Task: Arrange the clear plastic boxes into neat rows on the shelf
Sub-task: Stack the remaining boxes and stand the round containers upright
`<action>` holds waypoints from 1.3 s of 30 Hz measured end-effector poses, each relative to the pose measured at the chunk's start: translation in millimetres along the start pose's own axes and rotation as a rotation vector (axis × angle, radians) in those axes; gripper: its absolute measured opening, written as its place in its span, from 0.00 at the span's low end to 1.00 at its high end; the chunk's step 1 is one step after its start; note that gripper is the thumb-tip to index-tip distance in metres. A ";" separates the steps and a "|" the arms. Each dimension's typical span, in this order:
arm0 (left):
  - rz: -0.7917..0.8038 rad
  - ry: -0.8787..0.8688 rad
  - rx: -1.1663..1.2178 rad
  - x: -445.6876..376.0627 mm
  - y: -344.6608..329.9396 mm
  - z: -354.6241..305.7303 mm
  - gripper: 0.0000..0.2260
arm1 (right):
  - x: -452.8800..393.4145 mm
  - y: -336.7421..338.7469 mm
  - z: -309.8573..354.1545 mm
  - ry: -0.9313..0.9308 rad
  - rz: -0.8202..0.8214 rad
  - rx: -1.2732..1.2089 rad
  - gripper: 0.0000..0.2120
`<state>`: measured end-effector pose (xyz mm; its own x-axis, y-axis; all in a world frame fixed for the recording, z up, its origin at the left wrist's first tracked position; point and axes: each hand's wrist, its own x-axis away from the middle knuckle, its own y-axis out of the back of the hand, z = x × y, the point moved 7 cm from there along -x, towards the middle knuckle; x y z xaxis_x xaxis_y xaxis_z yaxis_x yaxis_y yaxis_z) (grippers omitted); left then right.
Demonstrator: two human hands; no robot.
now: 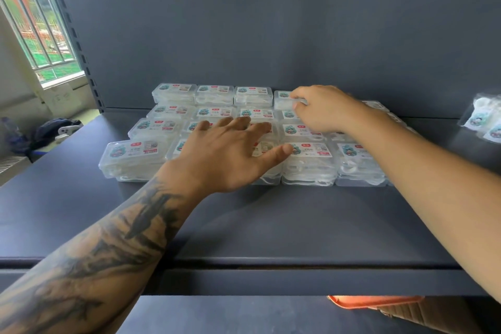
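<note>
The right hand is pinching a clear box at the far row's right end on the shelf, its long axis running left-right, while the left hand is resting spread-fingered on nearer boxes.

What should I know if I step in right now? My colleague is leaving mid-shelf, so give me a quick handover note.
Left hand: open, fingers spread flat over the front-middle clear boxes, holding nothing.
Right hand: grip closed on a box in the back row, fourth from the left.
Done: most boxes sit in four rows on the dark shelf.
Left: seat the held box; the front-left box looks slightly out of line; the right end is hidden by the arm. A few similarly labelled clear packs lie apart at far right.
</note>
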<state>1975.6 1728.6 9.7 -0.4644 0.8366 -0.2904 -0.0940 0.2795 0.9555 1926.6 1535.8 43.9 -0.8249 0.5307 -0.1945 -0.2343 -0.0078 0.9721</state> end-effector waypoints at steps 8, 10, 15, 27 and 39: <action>-0.027 -0.015 0.006 -0.1 -1.3 0.4 0.35 | -9.6 -2.5 -0.7 -0.062 0.059 0.010 0.23; -0.021 -0.016 0.016 -0.4 -1.6 0.9 0.35 | -10.7 -3.2 -1.3 -0.066 0.065 -0.006 0.23; -0.020 -0.026 0.030 -1.9 -2.8 1.8 0.36 | -14.7 -9.9 -2.5 -0.088 0.105 -0.072 0.23; -0.093 -0.098 0.069 -4.6 10.4 2.5 0.37 | 42.8 -4.2 4.7 -0.088 -0.030 -0.085 0.22; -0.244 -0.179 0.089 63.6 34.3 -119.4 0.32 | 235.8 18.7 -66.3 -0.038 -0.146 0.020 0.24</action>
<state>1837.7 1735.2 30.1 -0.2744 0.8073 -0.5224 -0.1028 0.5155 0.8507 1693.7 1604.6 7.5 -0.7624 0.5568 -0.3297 -0.3402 0.0886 0.9362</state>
